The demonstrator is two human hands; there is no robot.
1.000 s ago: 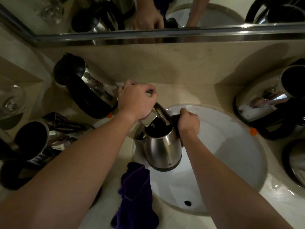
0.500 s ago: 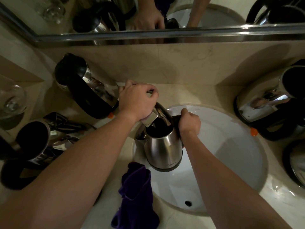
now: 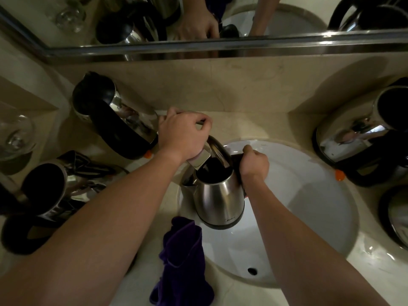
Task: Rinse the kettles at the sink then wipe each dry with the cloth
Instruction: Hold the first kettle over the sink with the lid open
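Almost nothing has shifted in the last second — you hold the steel kettle (image 3: 217, 196) upright over the sink (image 3: 309, 195), lid open, so rinsing looks barely begun. Your right hand (image 3: 254, 163) wraps its handle; your left hand (image 3: 183, 134) curls on the faucet (image 3: 198, 161) — no water shows yet. The purple cloth (image 3: 182, 261) waits on the rim.

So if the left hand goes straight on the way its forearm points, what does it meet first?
Probably the beige backsplash wall behind the faucet; the left hand already grips the faucet handle, though depth is unclear.
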